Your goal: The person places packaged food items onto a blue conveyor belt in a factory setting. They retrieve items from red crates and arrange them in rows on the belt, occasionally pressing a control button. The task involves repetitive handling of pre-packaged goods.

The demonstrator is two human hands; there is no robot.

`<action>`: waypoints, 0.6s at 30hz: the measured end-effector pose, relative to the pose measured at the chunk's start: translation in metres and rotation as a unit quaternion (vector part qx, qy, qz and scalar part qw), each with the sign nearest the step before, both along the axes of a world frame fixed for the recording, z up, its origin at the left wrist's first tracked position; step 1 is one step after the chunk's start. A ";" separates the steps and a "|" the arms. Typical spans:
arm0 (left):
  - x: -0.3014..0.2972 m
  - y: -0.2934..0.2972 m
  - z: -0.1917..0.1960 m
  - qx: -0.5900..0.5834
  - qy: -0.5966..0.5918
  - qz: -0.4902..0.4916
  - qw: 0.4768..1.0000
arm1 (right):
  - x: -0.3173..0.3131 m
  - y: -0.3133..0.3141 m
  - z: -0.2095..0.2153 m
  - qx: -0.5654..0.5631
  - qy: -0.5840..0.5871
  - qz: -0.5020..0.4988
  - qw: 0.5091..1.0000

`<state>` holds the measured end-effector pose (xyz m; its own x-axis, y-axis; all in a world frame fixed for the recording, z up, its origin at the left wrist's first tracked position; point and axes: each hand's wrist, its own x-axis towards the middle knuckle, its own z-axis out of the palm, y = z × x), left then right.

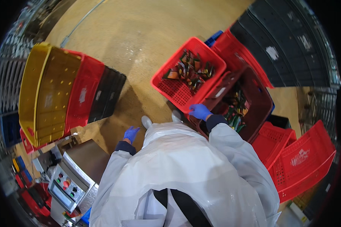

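While the left hand (131, 133) in its blue glove hangs well left of the red perforated plastic crate (175, 90), its fingers loosely spread and empty, the pale sleeve (111, 170) behind it slants forward. Glossy dark packets with green and orange patches (195, 72) lie heaped inside that crate. At the crate's near corner, the blue-gloved right hand (199, 112) points its fingers leftward; whether they pinch the rim, I cannot tell. Just right of the crate, a dark reddish-brown plastic bin (257, 100) holds similar packets.
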<state>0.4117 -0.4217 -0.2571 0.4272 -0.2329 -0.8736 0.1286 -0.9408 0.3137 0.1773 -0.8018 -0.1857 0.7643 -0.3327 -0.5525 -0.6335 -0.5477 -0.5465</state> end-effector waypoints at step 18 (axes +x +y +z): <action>0.045 -0.204 0.001 -0.177 -0.014 -0.181 0.967 | -0.066 0.039 0.074 -0.249 -0.092 -0.367 0.892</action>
<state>0.4569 -0.6257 -0.2566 0.2832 -0.6548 -0.7007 -0.2030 -0.7550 0.6235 0.1117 -0.7624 -0.1113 0.3028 -0.9493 -0.0841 -0.8454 -0.2268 -0.4836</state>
